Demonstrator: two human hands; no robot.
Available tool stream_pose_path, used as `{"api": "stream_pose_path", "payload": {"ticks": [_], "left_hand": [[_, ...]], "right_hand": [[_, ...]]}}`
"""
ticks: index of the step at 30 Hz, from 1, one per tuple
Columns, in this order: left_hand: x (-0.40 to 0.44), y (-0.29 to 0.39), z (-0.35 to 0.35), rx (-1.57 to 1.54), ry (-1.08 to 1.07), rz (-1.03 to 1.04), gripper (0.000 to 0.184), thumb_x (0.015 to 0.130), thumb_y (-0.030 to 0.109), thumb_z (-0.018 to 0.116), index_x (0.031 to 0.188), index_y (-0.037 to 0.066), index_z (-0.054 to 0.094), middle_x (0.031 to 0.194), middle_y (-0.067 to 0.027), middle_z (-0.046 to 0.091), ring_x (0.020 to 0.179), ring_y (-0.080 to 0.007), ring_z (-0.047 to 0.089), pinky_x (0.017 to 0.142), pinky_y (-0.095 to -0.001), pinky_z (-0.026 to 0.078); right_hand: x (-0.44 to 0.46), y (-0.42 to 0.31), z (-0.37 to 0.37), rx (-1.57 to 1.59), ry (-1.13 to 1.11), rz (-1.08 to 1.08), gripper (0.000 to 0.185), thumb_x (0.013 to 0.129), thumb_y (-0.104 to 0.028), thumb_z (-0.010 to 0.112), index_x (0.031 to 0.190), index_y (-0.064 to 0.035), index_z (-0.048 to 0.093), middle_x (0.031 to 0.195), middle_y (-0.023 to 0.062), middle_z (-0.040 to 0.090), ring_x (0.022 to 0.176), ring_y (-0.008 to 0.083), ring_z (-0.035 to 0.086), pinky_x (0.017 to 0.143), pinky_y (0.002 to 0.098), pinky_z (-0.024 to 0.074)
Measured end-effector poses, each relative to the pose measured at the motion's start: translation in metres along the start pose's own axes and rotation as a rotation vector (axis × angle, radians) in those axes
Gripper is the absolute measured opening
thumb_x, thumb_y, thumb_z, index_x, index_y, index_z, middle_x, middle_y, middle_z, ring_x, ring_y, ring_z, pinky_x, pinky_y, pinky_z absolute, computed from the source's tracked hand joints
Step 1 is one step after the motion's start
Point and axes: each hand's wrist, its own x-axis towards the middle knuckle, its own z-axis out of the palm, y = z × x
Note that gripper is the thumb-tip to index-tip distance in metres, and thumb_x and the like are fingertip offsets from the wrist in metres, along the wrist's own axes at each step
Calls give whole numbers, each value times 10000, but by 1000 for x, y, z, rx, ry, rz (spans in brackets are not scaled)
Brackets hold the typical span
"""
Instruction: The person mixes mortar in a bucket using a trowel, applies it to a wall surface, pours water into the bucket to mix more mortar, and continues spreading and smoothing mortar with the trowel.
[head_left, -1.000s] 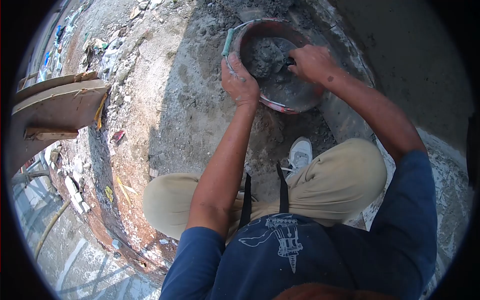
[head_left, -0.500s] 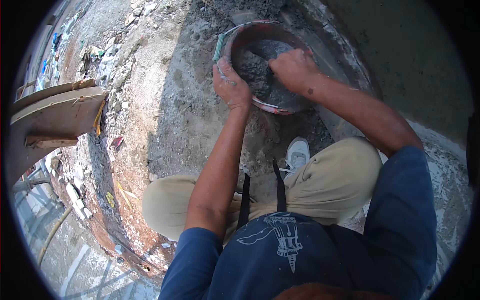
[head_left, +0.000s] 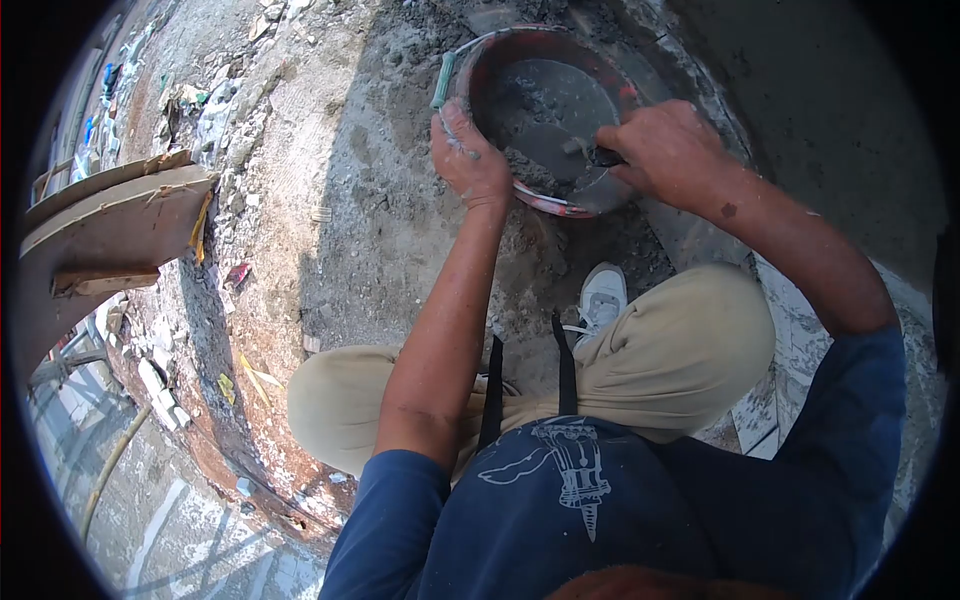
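A round reddish bucket stands on the ground in front of me, with wet grey mortar inside. My left hand grips the bucket's near left rim, beside the greenish handle grip. Grey mortar is smeared on its fingers. Over the right side of the bucket, my right hand is closed around the dark handle of a trowel. The trowel's neck shows, while its blade is mostly sunk in the mortar or hard to make out.
A curved board juts in from the left. Rubble and scraps litter the ground there. A smooth grey surface lies to the right, behind a raised edge. My shoe rests just below the bucket.
My right hand has moved right with the trowel, from over the bucket's middle to its right rim. My left hand stays on the rim, and the bucket sits slightly higher in view.
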Motion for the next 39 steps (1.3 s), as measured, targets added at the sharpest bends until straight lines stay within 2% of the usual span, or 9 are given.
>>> {"api": "stream_pose_path", "payload": {"ticks": [9, 13, 16, 19, 24, 31, 34, 38, 39], "left_hand": [[-1, -4, 5, -28, 21, -19, 484, 1067, 367, 384, 1023, -47, 630, 911, -273, 639, 830, -471, 584, 742, -500, 435], [1, 0, 7, -49, 24, -15, 479, 1066, 367, 387, 1004, -48, 619, 900, -278, 632, 828, -471, 586, 736, -503, 434], [1, -3, 8, -120, 34, -19, 470, 1065, 362, 392, 992, -48, 610, 892, -274, 629, 827, -467, 587, 730, -500, 435], [0, -3, 9, -123, 41, 9, 466, 1064, 362, 397, 987, -48, 606, 880, -270, 628, 820, -463, 588, 725, -493, 437], [1, -10, 6, -118, 57, 61, 483, 1078, 366, 403, 1026, -65, 613, 825, -143, 619, 731, -230, 548, 681, -362, 445], [-2, 11, 6, -43, 26, 40, 475, 1081, 357, 374, 1015, -47, 614, 858, -212, 631, 768, -325, 594, 705, -437, 445], [0, 16, 6, 40, 16, 52, 480, 1080, 364, 376, 1027, -49, 617, 899, -244, 643, 805, -389, 604, 733, -457, 453], [-3, 9, 4, 2, 36, 43, 467, 1065, 376, 400, 1003, -38, 606, 868, -265, 634, 791, -454, 595, 711, -489, 445], [-1, 10, 3, -26, 45, 47, 456, 1058, 377, 409, 985, -30, 600, 839, -268, 627, 772, -471, 592, 690, -502, 440]], "right_hand": [[28, 21, 93, 204, -156, 79, 401, 894, -323, 704, 1157, -25, 656, 934, 164, 717, 792, 308, 695, 690, 425, 537], [26, 53, 52, 1023, -574, 399, 477, 948, -416, 649, 1086, 40, 650, 832, 83, 658, 582, 131, 557, 492, 282, 420], [34, 78, 15, 961, -557, 480, 389, 940, -371, 658, 1019, 11, 660, 829, 105, 683, 650, 213, 645, 560, 345, 496], [53, 59, 42, 43, 142, 172, 289, 914, -305, 672, 973, -22, 670, 836, 128, 702, 776, 315, 700, 689, 416, 548], [30, -2, 31, -143, -58, -72, 246, 860, -248, 693, 1004, -49, 697, 886, 147, 711, 880, 344, 704, 808, 457, 545], [61, 50, -43, -381, 40, 177, 123, 791, -146, 697, 887, -71, 681, 848, 111, 686, 862, 294, 697, 757, 434, 531], [107, 41, -14, -499, 400, -332, 37, 768, -153, 658, 791, -131, 678, 785, 51, 661, 839, 212, 681, 805, 364, 466], [85, -13, -34, -579, 81, -492, 58, 770, -147, 663, 760, -103, 700, 769, 68, 701, 821, 232, 700, 788, 392, 485], [81, -1, -45, -550, 108, -430, 234, 789, -170, 684, 1004, -130, 601, 847, 98, 711, 846, 267, 704, 797, 419, 502]]}}
